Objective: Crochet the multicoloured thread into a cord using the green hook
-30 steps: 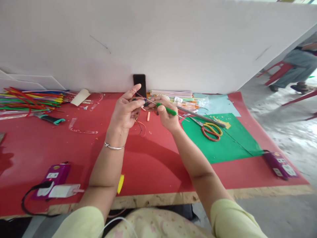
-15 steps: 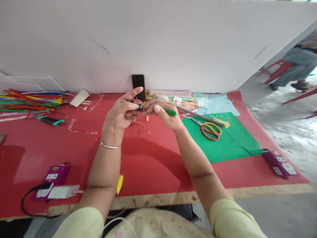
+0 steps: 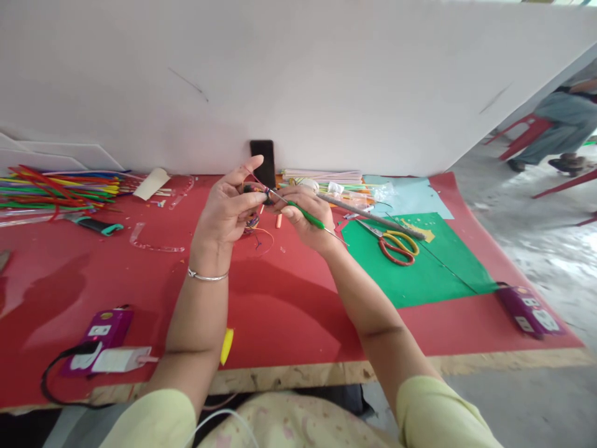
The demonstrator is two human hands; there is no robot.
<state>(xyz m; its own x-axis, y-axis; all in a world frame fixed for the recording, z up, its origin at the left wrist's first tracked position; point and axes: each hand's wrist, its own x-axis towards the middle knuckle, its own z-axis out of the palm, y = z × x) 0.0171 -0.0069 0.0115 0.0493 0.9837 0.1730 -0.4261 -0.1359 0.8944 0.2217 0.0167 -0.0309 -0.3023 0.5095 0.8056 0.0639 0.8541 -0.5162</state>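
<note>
Red-covered worktop (image 3: 289, 311), left hand (image 3: 228, 211) pinching one small threaded piece (image 3: 263, 198), right hand (image 3: 305, 218) gripping one thin green-handled hook (image 3: 305, 214), one pair of scissors (image 3: 394, 244)

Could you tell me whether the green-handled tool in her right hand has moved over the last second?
Yes. The green-handled tool now tilts down, its tail nearer the green sheet.

We see both hands mid-table: left hand (image 3: 227, 214) touching right hand (image 3: 305, 218). Scissors (image 3: 394, 244) right of them on the paper sheet (image 3: 420, 274). Straw pile (image 3: 56, 186) far left. Phone (image 3: 263, 160) behind the hands, against the wall. Power strip (image 3: 100, 339) front left.
</note>
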